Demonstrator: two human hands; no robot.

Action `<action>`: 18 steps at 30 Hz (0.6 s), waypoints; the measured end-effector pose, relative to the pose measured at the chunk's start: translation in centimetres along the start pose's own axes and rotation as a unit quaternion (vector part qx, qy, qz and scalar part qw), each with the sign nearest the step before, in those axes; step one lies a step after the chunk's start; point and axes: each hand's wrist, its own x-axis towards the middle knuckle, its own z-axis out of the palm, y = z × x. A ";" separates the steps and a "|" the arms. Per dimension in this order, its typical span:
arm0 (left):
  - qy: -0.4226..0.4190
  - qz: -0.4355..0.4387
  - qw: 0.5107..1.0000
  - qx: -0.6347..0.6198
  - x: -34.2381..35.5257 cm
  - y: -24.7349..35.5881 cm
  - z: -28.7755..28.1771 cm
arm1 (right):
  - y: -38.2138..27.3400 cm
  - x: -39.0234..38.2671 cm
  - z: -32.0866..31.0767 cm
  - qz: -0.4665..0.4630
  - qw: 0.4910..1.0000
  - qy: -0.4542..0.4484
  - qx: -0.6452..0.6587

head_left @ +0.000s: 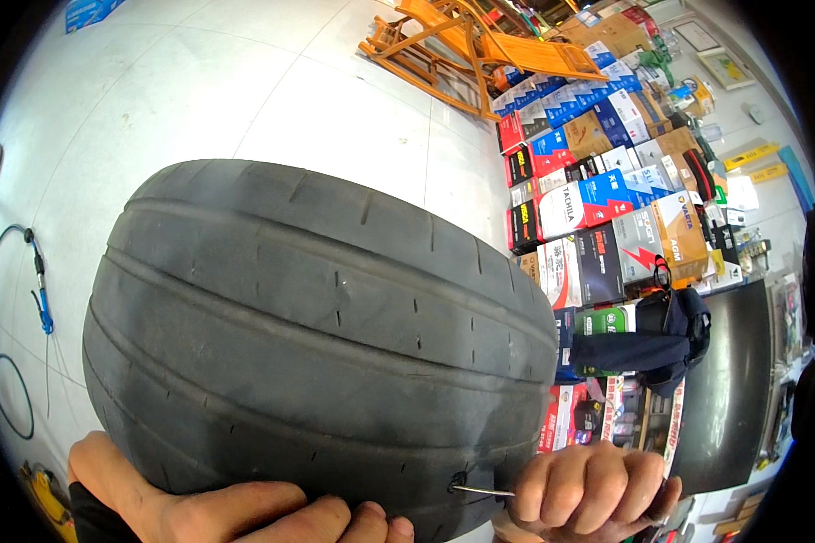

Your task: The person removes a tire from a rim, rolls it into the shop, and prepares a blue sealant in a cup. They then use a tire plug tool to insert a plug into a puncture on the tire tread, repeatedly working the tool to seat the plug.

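A large, worn black tyre (326, 317) fills the middle of the view, its tread facing up with long grooves and small slits. Near its lower right edge, the thin metal shaft of a tyre plug tool (484, 490) meets the tread at a dark, ragged spot (457, 481). My right hand (593, 493) is closed in a fist around this tool, hiding its handle. At the lower left, my left hand (235, 514) grips the near side of the tyre, its fingers curled along the rubber and partly cut off by the lower edge.
Stacked cardboard boxes (607, 190) line the right side, with a dark garment (638, 348) hanging before them. A wooden rocking chair (480, 54) stands at the back. On the tiled floor at left lies a black hose with a blue-ended fitting (43, 308). A dark glossy panel (724, 389) is far right.
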 end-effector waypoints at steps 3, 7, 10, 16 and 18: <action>0.002 0.015 1.000 0.003 0.2 0.0 0.2 | -0.2 0.0 0.0 0.002 1.000 0.001 -0.014; 0.017 0.040 0.998 0.051 -0.3 0.0 0.3 | 0.1 0.5 0.3 0.007 0.999 -0.017 -0.032; 0.008 0.036 0.999 0.033 0.0 0.0 0.4 | 0.1 1.0 0.0 0.015 0.999 -0.021 -0.030; 0.051 -0.037 0.988 -0.143 -1.1 0.4 -0.6 | 0.4 1.6 -0.7 0.018 0.999 -0.041 0.000; 0.099 -0.108 0.956 -0.256 -2.4 1.3 -2.1 | 0.7 1.8 -0.8 0.014 0.998 -0.055 -0.003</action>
